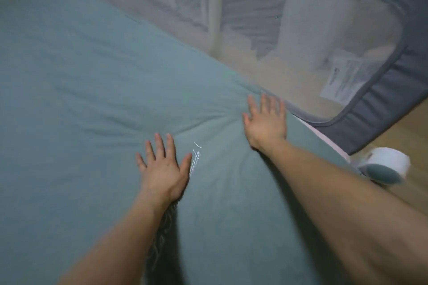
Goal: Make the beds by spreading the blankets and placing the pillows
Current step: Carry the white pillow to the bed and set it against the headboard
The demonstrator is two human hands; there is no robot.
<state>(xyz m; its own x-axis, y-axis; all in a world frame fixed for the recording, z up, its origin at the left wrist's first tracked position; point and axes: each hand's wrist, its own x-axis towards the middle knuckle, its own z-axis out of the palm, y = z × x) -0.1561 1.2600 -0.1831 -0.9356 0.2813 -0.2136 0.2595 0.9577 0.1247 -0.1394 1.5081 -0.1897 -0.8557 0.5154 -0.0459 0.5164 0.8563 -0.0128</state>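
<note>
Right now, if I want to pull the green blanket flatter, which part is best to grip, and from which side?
Probably the edge of the green blanket just beyond the right hand, beside the mesh bed rail. Creases radiate from between the right hand and the left hand, so slack gathers there. Come from above, pinch that edge, and pull toward the rail.

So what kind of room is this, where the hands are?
Most likely a bedroom, perhaps a child's. Both hands, left hand and right hand, press flat on a green blanket spread over a bed, and a grey mesh bed rail stands along its far side, above a wooden floor.
</note>
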